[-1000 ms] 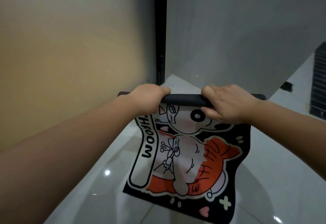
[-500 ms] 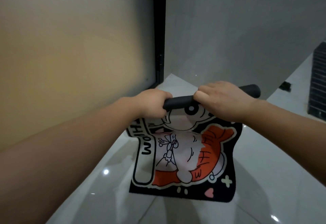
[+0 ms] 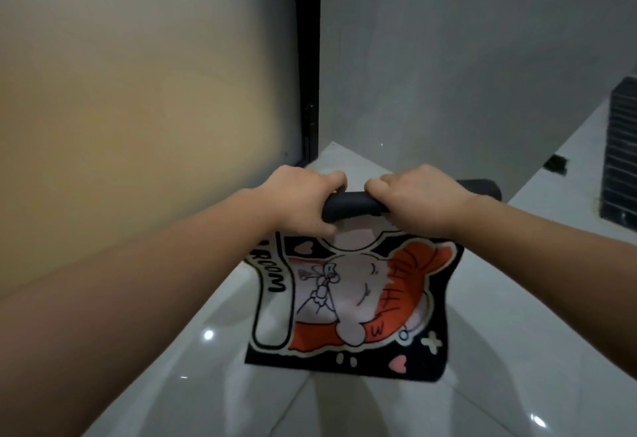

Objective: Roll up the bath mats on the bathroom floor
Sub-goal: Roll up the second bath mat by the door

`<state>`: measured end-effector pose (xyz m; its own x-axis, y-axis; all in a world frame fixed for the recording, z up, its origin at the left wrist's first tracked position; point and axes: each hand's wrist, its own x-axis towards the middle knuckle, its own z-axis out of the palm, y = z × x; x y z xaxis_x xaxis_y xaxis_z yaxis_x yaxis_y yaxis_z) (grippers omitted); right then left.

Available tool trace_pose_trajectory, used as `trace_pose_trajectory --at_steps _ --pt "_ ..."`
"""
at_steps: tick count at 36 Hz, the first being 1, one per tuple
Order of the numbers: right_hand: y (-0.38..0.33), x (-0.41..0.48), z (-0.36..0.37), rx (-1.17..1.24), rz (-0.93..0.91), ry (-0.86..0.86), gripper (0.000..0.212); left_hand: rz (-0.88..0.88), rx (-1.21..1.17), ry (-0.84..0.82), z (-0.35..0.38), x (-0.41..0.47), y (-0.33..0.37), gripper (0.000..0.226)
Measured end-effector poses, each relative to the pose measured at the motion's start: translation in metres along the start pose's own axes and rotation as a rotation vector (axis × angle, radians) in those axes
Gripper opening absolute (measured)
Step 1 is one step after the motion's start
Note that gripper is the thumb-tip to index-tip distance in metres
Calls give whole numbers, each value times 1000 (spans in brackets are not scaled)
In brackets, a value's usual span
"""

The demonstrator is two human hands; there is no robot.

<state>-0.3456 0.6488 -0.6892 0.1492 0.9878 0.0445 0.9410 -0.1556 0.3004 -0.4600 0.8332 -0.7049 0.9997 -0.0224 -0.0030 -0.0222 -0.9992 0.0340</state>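
A bath mat (image 3: pixel 348 302) with a black border and an orange and pink cartoon print hangs in the air above the glossy white floor. Its top part is wound into a black roll (image 3: pixel 351 207). My left hand (image 3: pixel 303 199) grips the left end of the roll. Close beside it, my right hand (image 3: pixel 417 200) grips the roll too, and the roll's right end sticks out past it. The unrolled part dangles below both hands, its lower edge near the floor.
A beige wall (image 3: pixel 120 109) stands on the left, and a black door frame (image 3: pixel 308 57) runs down to the corner. A grey wall (image 3: pixel 465 57) fills the back. A dark slatted object (image 3: pixel 620 154) stands at the right, a small dark thing (image 3: pixel 555 163) on the floor near it.
More of the mat is wound onto the roll, so the hanging part is shorter. My hands have come closer together, and the mat has swung to the right.
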Motion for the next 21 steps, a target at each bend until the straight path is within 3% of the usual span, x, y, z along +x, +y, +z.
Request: trace_pose_trajectory --at_steps 2,4,6,9,12,16,18,21 --pt "-3 -3 -3 -71 -66 103 15 -76 -154 -130 -3 -1 -1 60" --pt "-6 -3 -2 -89 -79 123 15 -88 -260 -157 0 -1 -1 40" --pt "-7 -1 -1 -85 -57 108 16 -90 -265 -107 3 0 1 22" --pt "-5 1 -2 11 37 47 36 -83 -98 20 8 0 5 22" --pt "1 5 -4 247 165 -128 49 -39 72 190 15 -1 10 22" --pt "8 10 -1 447 231 -276 22 -9 157 310 13 0 13 22" --pt "7 11 0 389 234 -218 15 -19 142 270 9 2 12 27" --pt "3 7 3 118 137 -46 15 -91 57 101 0 3 6 41"
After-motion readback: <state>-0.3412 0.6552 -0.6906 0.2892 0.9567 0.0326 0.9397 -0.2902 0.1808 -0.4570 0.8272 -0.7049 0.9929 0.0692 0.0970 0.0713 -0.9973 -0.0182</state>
